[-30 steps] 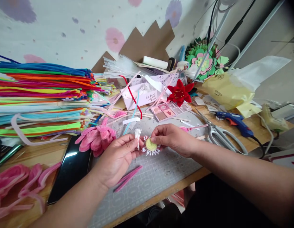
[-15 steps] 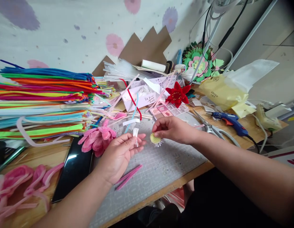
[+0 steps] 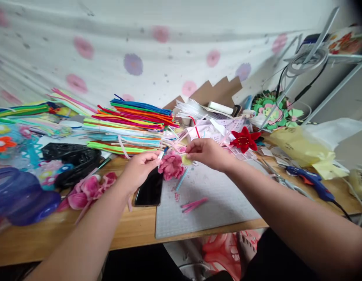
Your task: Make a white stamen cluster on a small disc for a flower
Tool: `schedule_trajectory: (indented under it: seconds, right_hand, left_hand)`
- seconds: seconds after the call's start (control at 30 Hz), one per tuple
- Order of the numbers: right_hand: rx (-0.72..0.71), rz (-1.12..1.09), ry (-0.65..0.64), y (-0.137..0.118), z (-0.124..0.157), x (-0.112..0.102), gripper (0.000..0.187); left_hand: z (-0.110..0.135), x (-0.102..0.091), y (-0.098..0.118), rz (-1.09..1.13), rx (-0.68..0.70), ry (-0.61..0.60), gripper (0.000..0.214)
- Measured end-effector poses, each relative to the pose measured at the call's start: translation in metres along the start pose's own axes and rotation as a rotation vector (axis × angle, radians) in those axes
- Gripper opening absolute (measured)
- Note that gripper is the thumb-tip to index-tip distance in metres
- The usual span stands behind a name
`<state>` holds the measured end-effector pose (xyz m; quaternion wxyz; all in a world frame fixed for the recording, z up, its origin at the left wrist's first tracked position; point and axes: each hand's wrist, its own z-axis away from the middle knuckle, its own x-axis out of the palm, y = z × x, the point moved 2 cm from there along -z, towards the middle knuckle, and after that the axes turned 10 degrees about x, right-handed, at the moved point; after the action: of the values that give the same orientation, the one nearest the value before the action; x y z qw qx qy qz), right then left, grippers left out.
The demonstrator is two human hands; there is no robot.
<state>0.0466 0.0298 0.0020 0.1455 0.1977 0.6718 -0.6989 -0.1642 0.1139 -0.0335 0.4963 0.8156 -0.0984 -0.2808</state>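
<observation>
Both hands have shifted left over the table since half a second ago: the left hand (image 3: 141,171) was on the near right side of the pink flower (image 3: 171,166) and is now on its left, above the far end of the phone (image 3: 148,187). The right hand (image 3: 208,154) has come in close to the flower's other side. For the work, I judge this a carrying move, with the pieces kept apart and neither joined to the other. The left hand is narrow, pinching a small white bundle (image 3: 160,155) at its fingertips. The right hand is also narrow, holding the yellow disc (image 3: 186,160) between thumb and fingers, just left of its knuckles; any fringe on it is too blurred to tell. The pink strips (image 3: 194,204) lie nearer the person than the right hand, on the grey mat (image 3: 222,203), and the red flower (image 3: 244,139) sits beyond it to the right
</observation>
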Motion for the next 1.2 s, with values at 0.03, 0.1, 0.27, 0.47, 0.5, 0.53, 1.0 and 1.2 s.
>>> schedule_trajectory:
  seconds: [0.03,0.1,0.27,0.47,0.5,0.53,1.0,1.2]
  right_hand:
    - [-0.011,0.035,0.002,-0.002,-0.006,0.007,0.009]
    - [-0.027,0.095,-0.001,-0.004,-0.014,0.021,0.008]
    - [-0.017,0.232,0.055,0.002,-0.014,0.04,0.01]
    - [-0.113,0.373,0.04,-0.002,-0.002,0.054,0.012]
    - [-0.132,0.402,0.027,-0.003,-0.003,0.056,0.012]
    - [-0.146,0.434,0.022,-0.005,-0.005,0.057,0.012]
    - [-0.168,0.787,0.092,-0.037,-0.016,0.023,0.017]
    - [-0.139,0.71,-0.137,-0.042,-0.015,0.018,0.014]
  left_hand:
    - [-0.001,0.0,-0.005,0.012,0.006,-0.024,0.023]
    - [-0.004,0.001,-0.013,0.039,0.028,-0.078,0.026]
    - [-0.012,0.004,-0.03,0.065,0.149,-0.16,0.028]
    - [-0.012,0.008,-0.039,0.014,0.213,-0.101,0.027]
    - [-0.012,0.009,-0.04,0.007,0.212,-0.085,0.027]
    - [-0.012,0.009,-0.04,0.003,0.211,-0.07,0.027]
    - [-0.009,0.031,-0.035,0.101,0.21,0.067,0.024]
    - [-0.006,0.032,-0.034,0.11,0.194,0.088,0.024]
